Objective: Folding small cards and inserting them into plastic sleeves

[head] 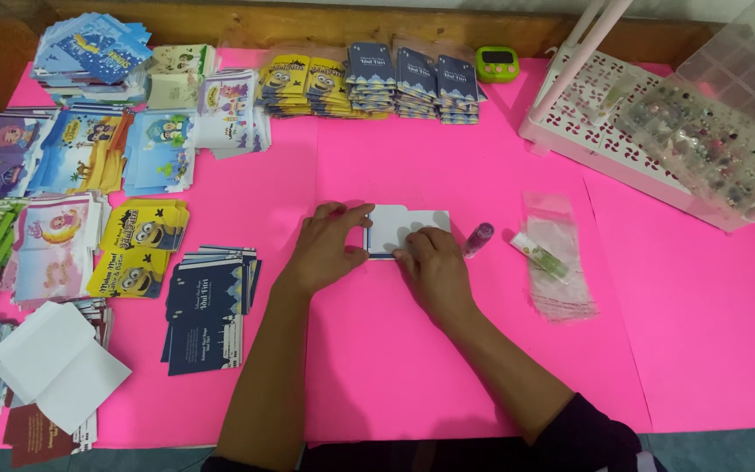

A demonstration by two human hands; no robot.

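- The left hand [323, 245] pinches the left edge of a small white paper envelope [399, 229] lying flat at the middle of the pink surface [482, 367].
- The right hand [434, 267] lies flat on the envelope's near right part, fingers extended, gripping nothing.
- Pressing well likely calls for even pressure along the fold, edges kept aligned.
- A purple glue stick [479, 238] lies just right of it; a crinkly clear plastic bag [557, 262] lies further right.
- Glossy printed envelope stacks [207, 306] sit to the left.
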